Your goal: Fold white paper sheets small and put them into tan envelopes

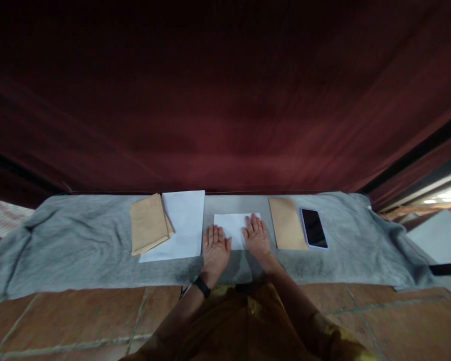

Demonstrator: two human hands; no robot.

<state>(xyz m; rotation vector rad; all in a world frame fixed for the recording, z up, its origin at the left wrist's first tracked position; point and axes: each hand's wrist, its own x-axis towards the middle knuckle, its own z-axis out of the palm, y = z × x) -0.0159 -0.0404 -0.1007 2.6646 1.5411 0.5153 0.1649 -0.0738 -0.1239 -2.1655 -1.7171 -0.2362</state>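
A folded white sheet of paper lies in the middle of a table covered with a grey cloth. My left hand rests flat with fingers stretched out, at the sheet's near left corner. My right hand lies flat, fingers together and extended, pressing on the sheet's right part. Neither hand holds anything. A dark band is on my left wrist.
To the left lie a stack of brown envelopes on larger white paper. To the right are a single brown envelope and a dark phone. A dark red curtain hangs behind. Tiled floor is below.
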